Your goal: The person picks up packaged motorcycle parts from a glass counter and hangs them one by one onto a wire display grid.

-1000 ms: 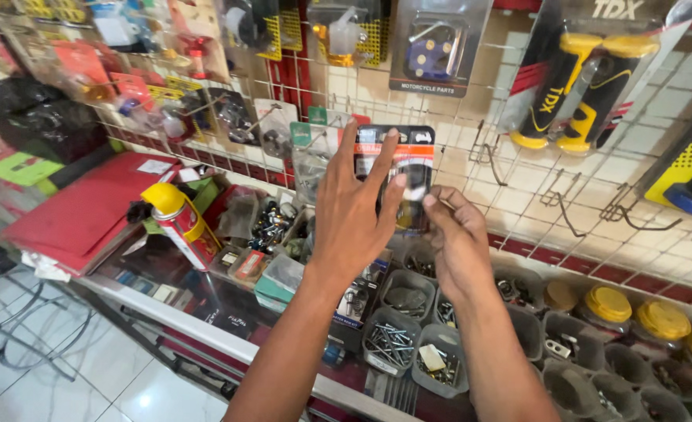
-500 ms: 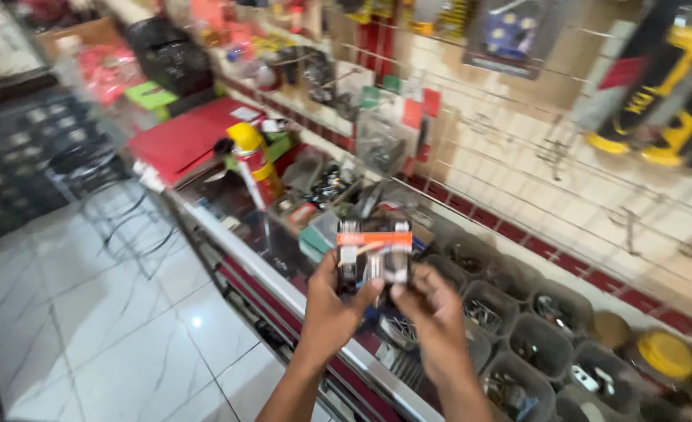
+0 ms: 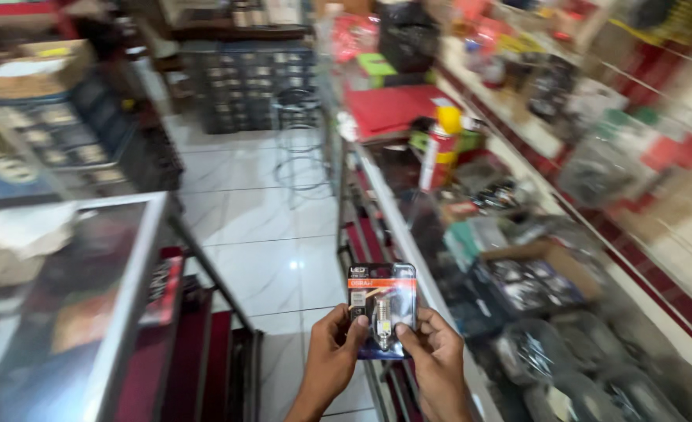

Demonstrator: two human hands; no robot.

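The bulb pack [image 3: 382,309], a small clear blister card with an orange band near the top and a little bulb sealed inside, sits upright low in the head view, held in front of the person over a gap of pale tiled floor [image 3: 260,250]. The left hand [image 3: 332,358] clamps its lower left corner, thumb laid across the front; the right hand [image 3: 435,358] pinches the lower right corner the same way. Both grips stay at the bottom edge, so the printed face and the bulb are left uncovered and turned toward the person, as one holds a card to look it over.

To the right runs a long glass counter [image 3: 408,234] crowded with goods: a spray can with a yellow cap [image 3: 438,152], a red folder [image 3: 396,105] further back, and open trays of small metal parts [image 3: 529,283] nearer the hands. The wall rack [image 3: 643,148] beyond is too blurred to read. On the left stands another glass case [image 3: 72,297], also blurred.
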